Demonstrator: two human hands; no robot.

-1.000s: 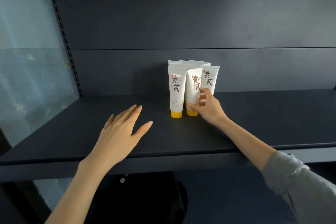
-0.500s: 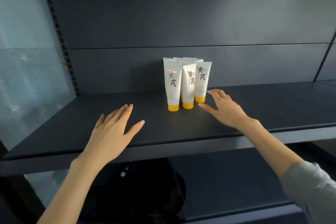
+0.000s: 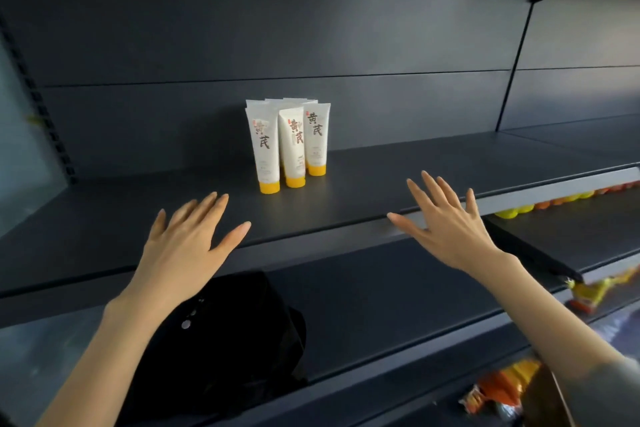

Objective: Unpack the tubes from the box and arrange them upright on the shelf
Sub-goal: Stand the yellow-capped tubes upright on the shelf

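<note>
The tubes [image 3: 287, 146] stand in a tight cluster on the dark shelf [image 3: 381, 177], towards its far side and a little left of centre, close to the back panel. Each one is upright, with its long axis vertical, its yellow cap down on the shelf and its flat crimped end pointing up. Three white tubes form the front row, their printed faces turned to the near side. The middle one is twisted slightly to the left, and the right one sits a little farther back. More tubes stand behind them, but only their crimped top edges show, so their number cannot be told.

The left hand [image 3: 187, 246] is palm down over the near edge of the shelf, nearer than the tubes and to their left. Its fingers [image 3: 211, 208] are straight and spread and hold nothing. The right hand [image 3: 446, 222] lies the same way to the right of the tubes, flat and splayed with nothing in it. Both are well apart from the tubes. Whether either palm touches the shelf cannot be told.

A black item [image 3: 225, 322] on the lower shelf is partly hidden behind the left forearm, and its kind is unclear. Under the neighbouring shelf on the right runs a blurred row of yellow and orange caps [image 3: 519, 210]. At the bottom right, orange packets [image 3: 491, 388] are blurred and a grey sleeve [image 3: 616, 388] is cut off by the frame.
</note>
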